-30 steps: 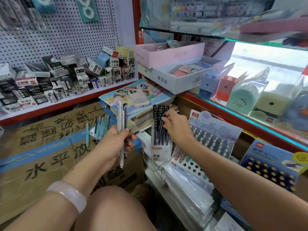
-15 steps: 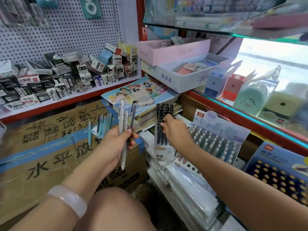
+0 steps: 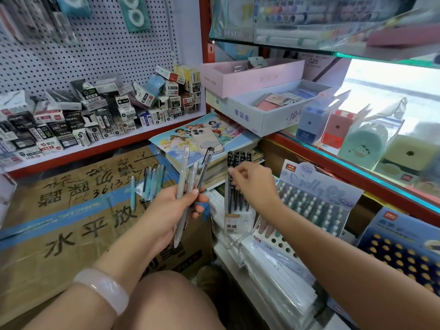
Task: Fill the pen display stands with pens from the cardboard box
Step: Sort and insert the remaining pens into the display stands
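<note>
A single head-worn view is given, looking forward and steeply down at close range. The left hand and right hand are seen at frame centre, a knee at the bottom edge, shelves across the upper half.

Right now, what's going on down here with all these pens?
A person is restocking pens in a stationery shop. The left hand grips a small bunch of pens, mostly pale ones and one dark. The right hand reaches to a clear stand of black pens, its fingers at one of them. More pale blue pens lie on the taped cardboard box beside the person's knee.
</note>
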`<control>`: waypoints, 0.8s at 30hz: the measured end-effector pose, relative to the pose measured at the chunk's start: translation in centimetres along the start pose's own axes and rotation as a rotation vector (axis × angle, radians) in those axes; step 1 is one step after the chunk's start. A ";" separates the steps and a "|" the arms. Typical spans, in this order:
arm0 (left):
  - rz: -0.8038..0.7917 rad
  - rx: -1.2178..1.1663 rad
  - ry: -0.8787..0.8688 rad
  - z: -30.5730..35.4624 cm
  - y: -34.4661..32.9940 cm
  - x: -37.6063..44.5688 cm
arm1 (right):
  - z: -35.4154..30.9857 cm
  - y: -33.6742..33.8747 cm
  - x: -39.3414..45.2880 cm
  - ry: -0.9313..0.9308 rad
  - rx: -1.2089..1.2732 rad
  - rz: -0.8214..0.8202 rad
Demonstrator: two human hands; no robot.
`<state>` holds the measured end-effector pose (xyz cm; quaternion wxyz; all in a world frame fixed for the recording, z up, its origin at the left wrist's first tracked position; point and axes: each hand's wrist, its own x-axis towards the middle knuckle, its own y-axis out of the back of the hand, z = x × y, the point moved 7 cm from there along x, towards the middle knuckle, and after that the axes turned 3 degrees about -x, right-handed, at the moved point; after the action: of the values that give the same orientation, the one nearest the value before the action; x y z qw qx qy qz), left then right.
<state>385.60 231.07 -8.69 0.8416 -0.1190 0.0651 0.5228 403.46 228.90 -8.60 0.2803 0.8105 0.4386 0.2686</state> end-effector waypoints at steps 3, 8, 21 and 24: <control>-0.025 -0.006 -0.003 -0.1 -0.3 -0.1 | -2.5 0.0 -0.2 -0.092 0.545 -0.171; -0.052 -0.015 0.008 -0.2 -0.9 -0.4 | -4.0 -0.1 -0.4 -0.141 0.742 -0.267; 0.026 0.034 0.020 -0.5 1.7 -0.3 | 0.6 5.7 1.0 -0.020 0.213 0.151; 0.041 0.019 0.021 -0.5 1.6 -0.2 | 0.9 3.6 0.3 0.089 -0.006 0.105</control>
<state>384.10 231.46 -9.34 0.8311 -0.1150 0.0812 0.5381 406.24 227.30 -6.73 0.2487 0.8188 0.4066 0.3200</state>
